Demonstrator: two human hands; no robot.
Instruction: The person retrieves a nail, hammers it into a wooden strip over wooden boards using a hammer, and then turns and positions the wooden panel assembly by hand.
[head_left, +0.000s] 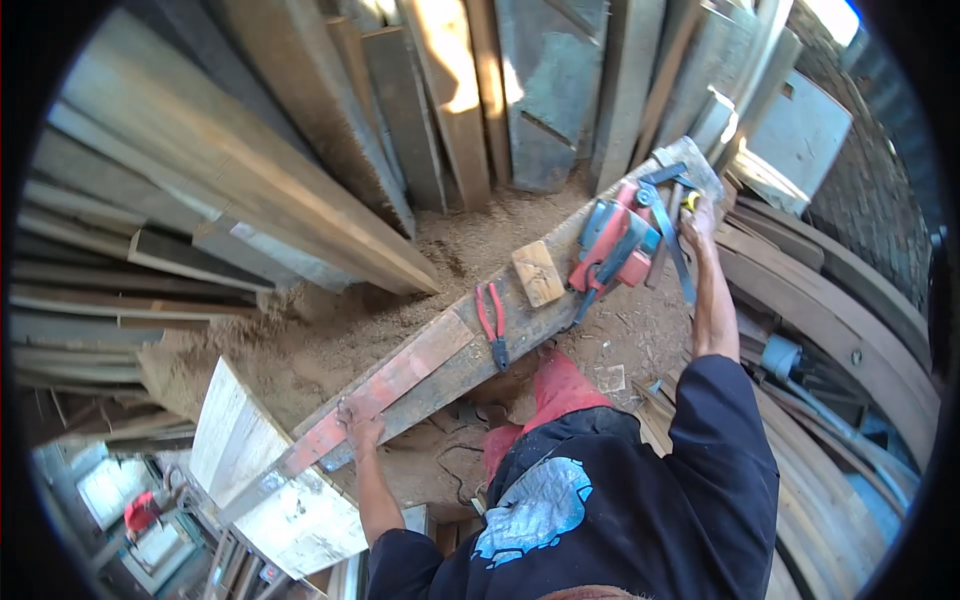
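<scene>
A long worn plank (425,385) slants across the view in front of me, with a flat reddish board (405,372) lying along its left part. My left hand (362,428) grips the near edge of that board. At the plank's far right end, my right hand (698,225) closes around a small yellow object (691,201), mostly hidden by the fingers. Beside it lie a red and blue power tool (612,245) with a blue strap (668,225) and a wooden handle (657,262). Red-handled pliers (493,328) and a wooden block (538,274) rest mid-plank.
Tall timbers (330,190) lean along the far side, above sawdust-covered ground (330,325). Stacked boards (100,270) fill the left. Curved planks (830,320) and pipes (840,430) lie at the right. A pale panel (235,430) stands near the plank's left end.
</scene>
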